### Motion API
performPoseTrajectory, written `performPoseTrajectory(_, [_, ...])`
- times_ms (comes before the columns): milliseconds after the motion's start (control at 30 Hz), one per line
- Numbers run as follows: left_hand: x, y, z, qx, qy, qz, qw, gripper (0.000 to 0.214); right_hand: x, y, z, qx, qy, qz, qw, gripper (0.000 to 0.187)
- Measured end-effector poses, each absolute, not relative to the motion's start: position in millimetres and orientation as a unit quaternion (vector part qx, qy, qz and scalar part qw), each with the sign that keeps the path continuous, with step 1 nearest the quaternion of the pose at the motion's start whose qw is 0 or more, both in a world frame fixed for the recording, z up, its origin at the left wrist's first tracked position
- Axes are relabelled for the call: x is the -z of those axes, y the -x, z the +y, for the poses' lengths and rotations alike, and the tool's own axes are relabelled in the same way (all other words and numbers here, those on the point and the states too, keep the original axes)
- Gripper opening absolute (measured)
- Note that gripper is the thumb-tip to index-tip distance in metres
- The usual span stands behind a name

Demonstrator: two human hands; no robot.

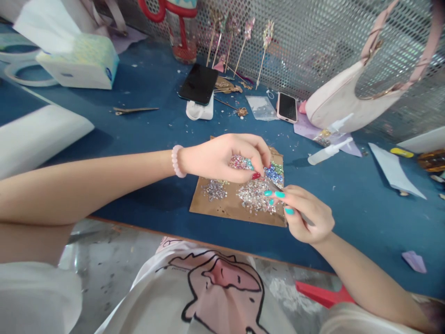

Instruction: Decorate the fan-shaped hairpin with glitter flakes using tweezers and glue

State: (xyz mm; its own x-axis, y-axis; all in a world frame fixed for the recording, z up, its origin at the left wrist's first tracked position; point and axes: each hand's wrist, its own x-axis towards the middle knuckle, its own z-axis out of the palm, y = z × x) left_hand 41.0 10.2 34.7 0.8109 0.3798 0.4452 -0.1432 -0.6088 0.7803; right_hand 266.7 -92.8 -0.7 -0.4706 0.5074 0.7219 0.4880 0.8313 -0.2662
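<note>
My left hand (pixel 231 155), with red nails and a pink bead bracelet (pixel 177 161), hovers over a piece of brown cardboard (pixel 201 208). Its thumb and fingers pinch together; whatever is between them is too small to name. From the right, my right hand (pixel 306 211), with teal nails, grips slim metal tweezers (pixel 274 185), their tip close to the left fingertips. Piles of small rhinestones lie on the cardboard: clear ones (pixel 255 197) beneath the hands, greyish ones (pixel 214 189) at left, blue ones (pixel 274 173) at right, pink ones (pixel 239 162) partly behind my left hand.
Behind the cardboard lie a black phone (pixel 200 83), a smaller phone (pixel 287 107) and a plastic bag (pixel 261 107). A white-tipped bottle (pixel 328 152) and a handbag (pixel 347 93) are at right. Scissors-like metal clip (pixel 135 110) and tissue box (pixel 83 60) sit left. Decorated sticks (pixel 263 58) stand along the mesh.
</note>
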Motion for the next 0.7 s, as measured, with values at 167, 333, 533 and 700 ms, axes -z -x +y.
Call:
performPoseTrajectory(167, [-33.0, -41.5, 9.7, -0.309, -0.842, 0.059, 0.439, 0.018, 2.6, -268.6, -92.4, -0.014, 0.279, -0.862, 0.422, 0.046])
performPoseTrajectory(333, [-33.0, -42.2, 9.3, -0.303, -0.838, 0.058, 0.450, 0.017, -0.1, -266.4, -92.3, -0.009, 0.270, -0.866, 0.420, 0.048])
performPoseTrajectory(533, [-34.5, -42.3, 7.8, -0.289, -0.840, 0.071, 0.453, 0.015, -2.8, -264.4, -92.2, -0.019, 0.261, -0.870, 0.418, 0.048])
performPoseTrajectory(700, [-35.3, -42.0, 7.3, -0.298, -0.847, 0.052, 0.436, 0.016, -2.4, -264.0, -92.6, -0.030, 0.258, -0.866, 0.428, 0.049])
